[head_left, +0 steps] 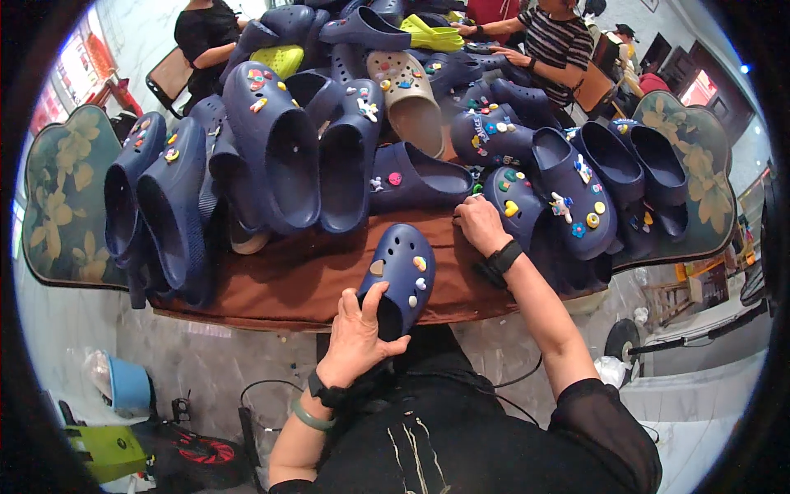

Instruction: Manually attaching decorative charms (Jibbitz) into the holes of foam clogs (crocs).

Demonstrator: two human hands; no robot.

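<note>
Navy clog (398, 245) with the upper facing up, at the near edge of the bench, over brown cloth (296, 267); whether its sole touches the cloth cannot be told from this angle. Long axis runs roughly fore-and-aft, toe away from the wearer and leaning slightly right, heel toward the body. Left hand (360, 333) is the nearer: fingers closed around the rear portion, thumb at the near end, fingertips along the left flank by the opening; grasp judged firm enough to steady it. Right hand (484, 222) lies beyond and to the right of the toe, well apart from it, fingers bunched beside a charm-covered clog (533, 216) in the pile; any small item between those fingers cannot be made out. Key relation, as judged: from the right fingers, the held clog lies to the left and nearer the body, its right flank and toe turned to that side, with no hand or other shoe between. Along that right flank sit three small charms (420, 284); a tan piece (377, 267) sits toward the left side. Several toe holes show open. A sideways clog (411, 198) lies just beyond the toe, apart from it.
</note>
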